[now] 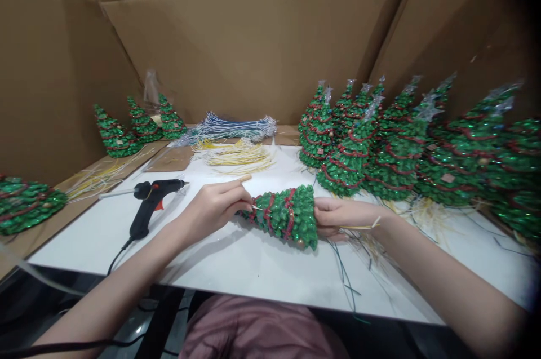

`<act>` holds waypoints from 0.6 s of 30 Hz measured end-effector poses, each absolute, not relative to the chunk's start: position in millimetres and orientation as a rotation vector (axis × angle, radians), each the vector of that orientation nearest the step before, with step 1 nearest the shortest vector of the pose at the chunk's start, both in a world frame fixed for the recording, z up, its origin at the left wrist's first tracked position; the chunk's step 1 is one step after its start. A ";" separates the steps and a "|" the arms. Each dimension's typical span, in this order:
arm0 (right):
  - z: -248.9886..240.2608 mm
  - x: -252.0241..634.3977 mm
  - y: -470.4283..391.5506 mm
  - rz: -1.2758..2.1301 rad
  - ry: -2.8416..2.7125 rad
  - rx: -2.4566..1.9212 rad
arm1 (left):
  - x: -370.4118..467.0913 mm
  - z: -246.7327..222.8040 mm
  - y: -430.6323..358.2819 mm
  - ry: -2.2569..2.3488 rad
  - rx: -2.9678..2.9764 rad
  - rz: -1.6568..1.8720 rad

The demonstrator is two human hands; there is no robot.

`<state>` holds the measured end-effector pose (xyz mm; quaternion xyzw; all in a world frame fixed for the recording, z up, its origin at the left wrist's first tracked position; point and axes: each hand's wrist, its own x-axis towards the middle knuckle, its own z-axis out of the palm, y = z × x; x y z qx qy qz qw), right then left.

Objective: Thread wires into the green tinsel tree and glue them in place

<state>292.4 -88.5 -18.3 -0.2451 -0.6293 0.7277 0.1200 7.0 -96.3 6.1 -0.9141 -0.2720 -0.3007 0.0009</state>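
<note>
A small green glittery Christmas tree (283, 215) with red garlands lies on its side above the white tabletop, its tip pointing left. My right hand (338, 215) grips it at the base, fingers partly hidden behind and inside the bottom rim. Yellow wires (359, 227) stick out beside that hand. At the tip, my left hand (222, 201) is closed in a pinch on a thin whitish wire (256, 208) that meets the tree. A short tan stick (245, 178) shows just above the left fingers.
A black glue gun (152, 204) lies left of my left arm, its cord running off the table. Bundles of yellow wires (236, 155) and blue-white wires (236, 127) lie behind. Several finished-looking trees (350, 156) crowd the right; others (118, 136) stand left. Cardboard walls (253, 49) enclose the table.
</note>
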 end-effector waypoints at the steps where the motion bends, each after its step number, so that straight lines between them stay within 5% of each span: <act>1: -18.5 293.4 -87.6 2.135 -1.846 -0.703 | 6.1 5.3 -96.3 -0.858 -2.873 -0.933; 11: -18.0 298.7 -82.5 2.219 -1.799 -0.730 | 4.4 2.6 -96.3 -0.828 -2.871 -0.904; 18: -4.4 284.1 -92.8 1.966 -1.850 -1.061 | 5.0 4.5 -96.6 -0.681 -2.856 -0.907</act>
